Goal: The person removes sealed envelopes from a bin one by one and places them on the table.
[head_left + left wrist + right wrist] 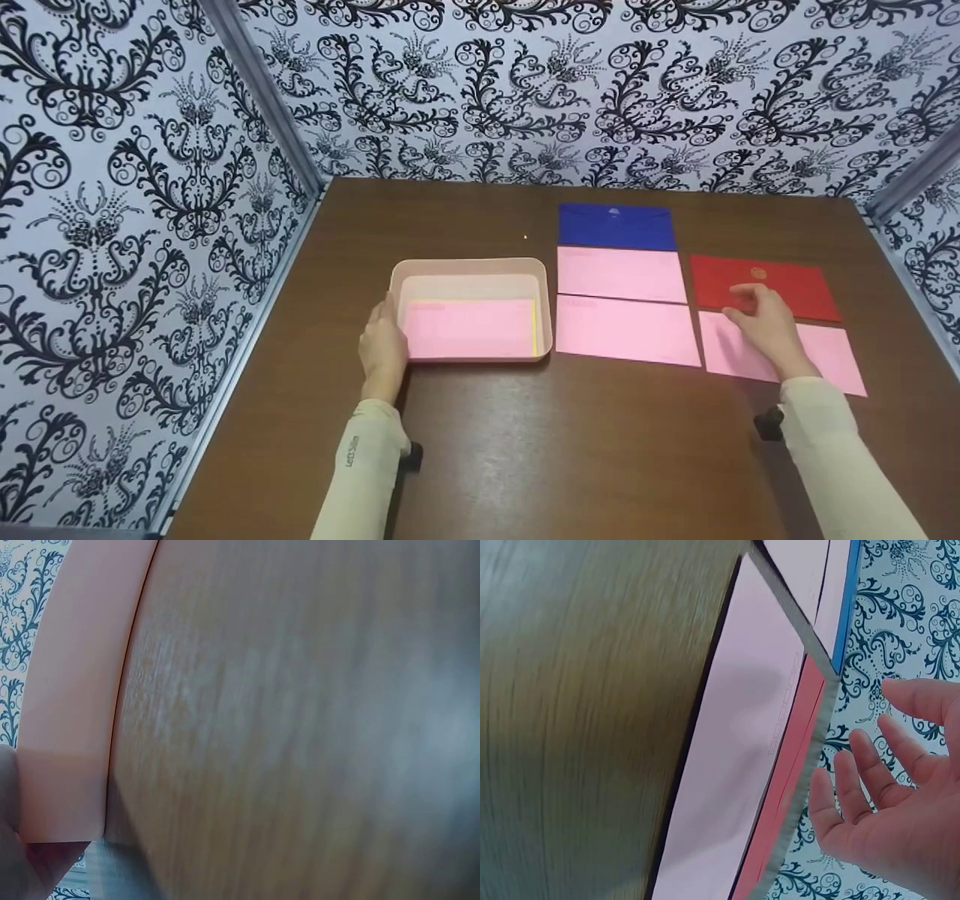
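Note:
My left hand (pixel 382 346) lies along the left wall of a shallow pale-pink plastic tray (pixel 471 266), touching it near the front corner. In the left wrist view the tray's wall (pixel 75 712) rises beside part of that hand. Inside the tray lies a pink envelope (pixel 469 328), with a thin yellow edge (pixel 535 330) showing beneath. Above the red envelope (pixel 795 281) and the pink envelope (pixel 832 352) in front of it, my right hand (pixel 769 326) hovers with its fingers loosely bent. Nothing is in its grasp in the right wrist view.
Right of the tray, a blue envelope (pixel 616 227) and two pink ones, the middle one (pixel 621 274) and the front one (pixel 626 330), form a column. Black-and-white patterned walls (pixel 525 90) border the brown table (pixel 510 442) behind and at the sides.

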### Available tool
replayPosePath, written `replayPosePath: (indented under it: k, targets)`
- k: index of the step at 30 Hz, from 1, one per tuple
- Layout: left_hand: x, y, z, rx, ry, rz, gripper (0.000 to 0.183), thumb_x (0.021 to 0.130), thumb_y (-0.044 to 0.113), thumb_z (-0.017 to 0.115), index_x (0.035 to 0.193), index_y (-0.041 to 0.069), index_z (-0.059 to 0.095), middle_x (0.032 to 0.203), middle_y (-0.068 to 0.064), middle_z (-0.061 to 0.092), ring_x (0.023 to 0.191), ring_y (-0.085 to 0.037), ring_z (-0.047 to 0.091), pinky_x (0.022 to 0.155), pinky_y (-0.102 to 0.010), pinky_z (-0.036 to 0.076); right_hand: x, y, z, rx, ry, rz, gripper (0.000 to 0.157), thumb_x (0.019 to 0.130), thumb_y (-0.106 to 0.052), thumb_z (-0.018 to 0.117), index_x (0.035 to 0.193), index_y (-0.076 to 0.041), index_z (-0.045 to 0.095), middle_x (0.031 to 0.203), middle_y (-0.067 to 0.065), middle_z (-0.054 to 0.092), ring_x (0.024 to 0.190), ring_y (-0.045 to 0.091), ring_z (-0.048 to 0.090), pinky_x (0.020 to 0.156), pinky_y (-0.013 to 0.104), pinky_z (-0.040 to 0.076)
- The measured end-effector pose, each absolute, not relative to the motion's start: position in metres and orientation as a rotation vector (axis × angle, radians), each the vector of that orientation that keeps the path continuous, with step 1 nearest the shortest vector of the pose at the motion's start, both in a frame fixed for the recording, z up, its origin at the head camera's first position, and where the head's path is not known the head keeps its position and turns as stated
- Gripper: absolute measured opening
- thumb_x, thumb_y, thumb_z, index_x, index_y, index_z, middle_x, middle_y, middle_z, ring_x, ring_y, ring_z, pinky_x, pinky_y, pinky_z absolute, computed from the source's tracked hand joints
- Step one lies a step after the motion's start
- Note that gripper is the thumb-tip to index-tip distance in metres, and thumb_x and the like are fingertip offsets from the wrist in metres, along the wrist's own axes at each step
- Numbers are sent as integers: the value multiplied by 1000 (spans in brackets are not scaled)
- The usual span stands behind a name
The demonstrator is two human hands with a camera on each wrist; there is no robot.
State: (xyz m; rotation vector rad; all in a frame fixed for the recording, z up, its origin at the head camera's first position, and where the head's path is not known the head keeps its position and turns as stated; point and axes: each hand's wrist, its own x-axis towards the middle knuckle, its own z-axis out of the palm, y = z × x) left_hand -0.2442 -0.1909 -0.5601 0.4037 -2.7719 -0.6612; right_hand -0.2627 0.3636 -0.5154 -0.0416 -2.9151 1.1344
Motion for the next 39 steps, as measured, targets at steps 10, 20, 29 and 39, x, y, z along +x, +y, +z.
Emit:
replayPosePath:
  k: [10, 20, 29, 39]
  targets:
    - [-245, -190, -561, 427, -2780, -685, 56, 92, -3, 49, 147, 10, 48, 138, -14, 61, 101, -47, 68, 84, -55, 57, -269, 350, -512, 2, -2902, 1156, 45, 97, -8, 60, 135, 11, 46, 133, 37, 49, 124, 54, 45, 105, 67, 37]
    - [-245, -189, -561, 406, -2761, -647, 52, 94, -2, 48, 145, 9, 51, 135, -14, 63, 101, -45, 69, 83, -54, 57, -271, 339, -508, 37, -2897, 1155, 45, 96, -7, 61, 135, 10, 46, 133, 36, 49, 127, 53, 43, 108, 67, 33]
    - [-244, -190, -561, 420, -2756, -662, 51, 96, 1, 46, 145, 10, 51, 135, -14, 63, 105, -43, 68, 86, -55, 56, -272, 330, -508, 70, -2894, 1153, 43, 95, -6, 60, 133, 10, 48, 132, 35, 50, 127, 52, 44, 109, 66, 33]
    - [-245, -190, -561, 422, -2764, -663, 51, 95, 0, 46, 146, 10, 50, 135, -13, 62, 106, -44, 68, 87, -55, 56, -274, 323, -509, 111, -2891, 1132, 42, 94, -4, 60, 132, 10, 49, 129, 35, 52, 126, 52, 46, 108, 65, 33]
